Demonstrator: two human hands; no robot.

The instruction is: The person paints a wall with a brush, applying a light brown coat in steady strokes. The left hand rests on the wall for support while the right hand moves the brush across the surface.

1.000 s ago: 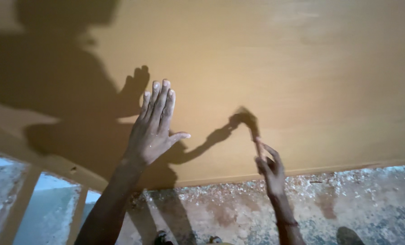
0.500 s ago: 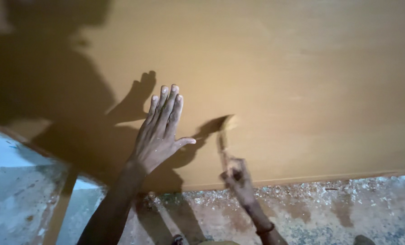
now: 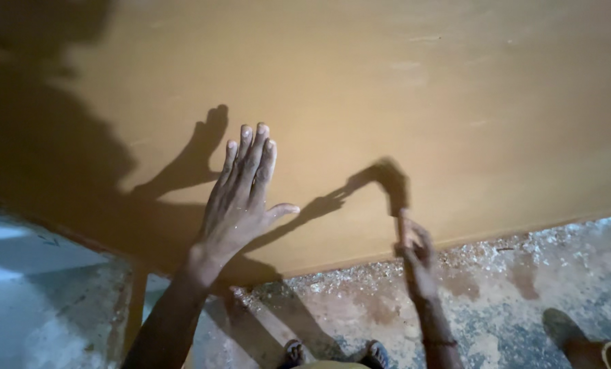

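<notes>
- My left hand (image 3: 240,198) is lying flat on the big tan board (image 3: 401,89), fingers stretched together toward the far side, thumb splayed out to the right. It is holding nothing, just pressing on the surface.
- My right hand (image 3: 415,256) is hanging at the board's near edge, fingers curled narrow around a small thin thing (image 3: 402,222) that is standing upright. It is too blurred to tell what it is.
- The thin thing's top is reaching up against the board, just inside the near edge and well right of my left hand.
- The board is filling the whole far part of the view. It is plain, smooth and unmarked, and its near edge is running up to the right.
- Shadows of both hands and of my body are falling across the board's left half.
- The floor (image 3: 524,287) below the near edge is showing grey and patchy, strewn with pale sawdust and chips, thickest just beside the board.
- A wooden leg or strut (image 3: 138,301) is showing under the board on the near left, partly in shadow.
- My feet (image 3: 333,354) are showing at the bottom, between my forearms.
- At the near right corner, a brownish object (image 3: 596,352) is lying on the floor, cut off by the frame. I cannot tell what it is.
</notes>
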